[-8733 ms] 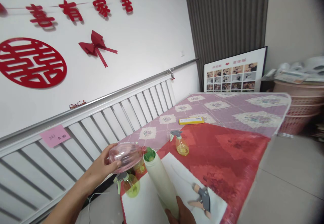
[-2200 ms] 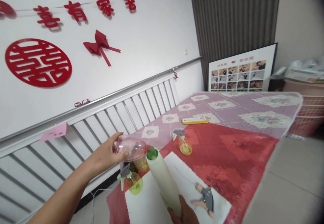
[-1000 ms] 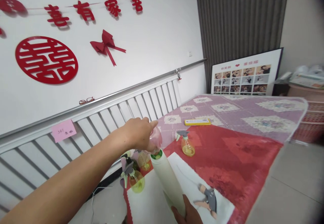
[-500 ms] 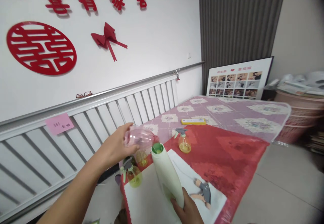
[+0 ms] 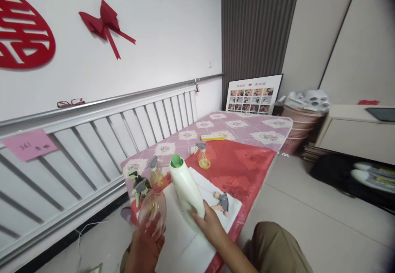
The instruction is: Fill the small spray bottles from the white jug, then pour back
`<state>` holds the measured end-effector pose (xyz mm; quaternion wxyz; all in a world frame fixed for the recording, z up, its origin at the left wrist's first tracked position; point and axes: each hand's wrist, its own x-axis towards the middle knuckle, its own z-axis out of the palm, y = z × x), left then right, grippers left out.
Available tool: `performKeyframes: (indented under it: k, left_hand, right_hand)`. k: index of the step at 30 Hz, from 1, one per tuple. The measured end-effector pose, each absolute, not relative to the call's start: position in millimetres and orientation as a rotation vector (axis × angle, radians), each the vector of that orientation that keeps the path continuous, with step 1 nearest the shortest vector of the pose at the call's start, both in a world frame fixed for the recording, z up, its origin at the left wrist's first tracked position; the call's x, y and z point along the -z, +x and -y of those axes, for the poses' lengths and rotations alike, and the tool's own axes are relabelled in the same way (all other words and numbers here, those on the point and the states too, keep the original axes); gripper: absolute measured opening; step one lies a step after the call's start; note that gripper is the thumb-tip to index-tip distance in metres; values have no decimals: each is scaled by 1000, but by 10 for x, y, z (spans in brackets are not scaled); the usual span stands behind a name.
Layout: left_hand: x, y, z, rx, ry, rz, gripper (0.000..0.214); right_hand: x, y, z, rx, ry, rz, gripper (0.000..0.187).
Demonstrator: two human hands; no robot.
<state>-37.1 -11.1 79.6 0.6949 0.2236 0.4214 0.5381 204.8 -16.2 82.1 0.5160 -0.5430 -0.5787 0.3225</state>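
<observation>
My left hand (image 5: 148, 240) is closed around a clear pink spray bottle body (image 5: 154, 209), which stands upright with its neck open and no spray head on it. My right hand (image 5: 208, 223) grips a pale green-white detergent bottle (image 5: 187, 190), tilted, its green pouring mouth (image 5: 177, 162) uncovered. A detached grey spray head (image 5: 222, 202) lies on the white sheet (image 5: 185, 248). Beyond the bottles stands a spray bottle with yellow liquid (image 5: 204, 159). More spray bottles (image 5: 155, 174) cluster behind the pink one, which partly hides them.
A yellow flat box (image 5: 212, 137) lies on the purple patterned tablecloth (image 5: 212, 124), beyond a red cloth (image 5: 247, 162). A white radiator (image 5: 123, 129) runs along the left. Pink baskets (image 5: 298, 129) and a photo board (image 5: 253, 96) stand behind the table.
The pink bottle has gone from tipped sideways at the detergent bottle's mouth to upright, lower and nearer me. The detergent bottle stays in my right hand. My view has turned right.
</observation>
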Motion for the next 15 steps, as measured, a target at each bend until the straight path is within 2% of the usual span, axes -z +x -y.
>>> performKeyframes:
  k: [4,8,12,15]
  left_hand:
    - [-567,-343,289,-1115,348,-744,50]
    - [-417,-347,315,-1049,373,-568,33]
    - [-91,-331,274,-1043,432,-473,32]
    - [232,-326,228,-1066,491,-465,30]
  right_hand:
    - [-839,2249,172,-827,-1265,1391,35]
    - [-798,2665,32,-666,-1476,1259,44]
    - [-764,3025,-151,-489,-1743,1343,29]
    - [-733,3116,-245,-368,-1926,1471,28]
